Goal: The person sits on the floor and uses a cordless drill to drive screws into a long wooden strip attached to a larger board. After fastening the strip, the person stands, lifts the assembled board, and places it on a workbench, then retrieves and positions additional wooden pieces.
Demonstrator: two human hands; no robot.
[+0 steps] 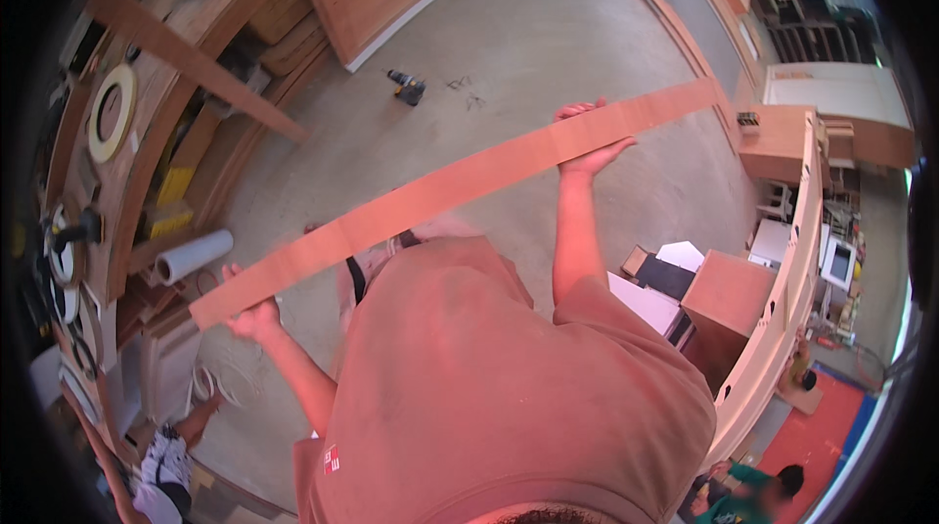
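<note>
A long, flat, reddish-brown wooden strip (pixel 440 193) stretches across in front of my body, its right end higher in the picture than its left. My left hand (pixel 256 320) grips it close to the left end, with fingertips showing over the far edge. Farther along, my right hand (pixel 594 160) is closed around the strip, some way in from its right end. The palms are partly hidden under the wood.
A cordless drill (pixel 406 87) lies on the grey floor. At left stands a wooden workbench (pixel 156 142) with a tape roll (pixel 113 113) and a leaning board (pixel 196 62). Brown boxes (pixel 726 304) stand at right. Other people (pixel 753 495) are at lower right and lower left.
</note>
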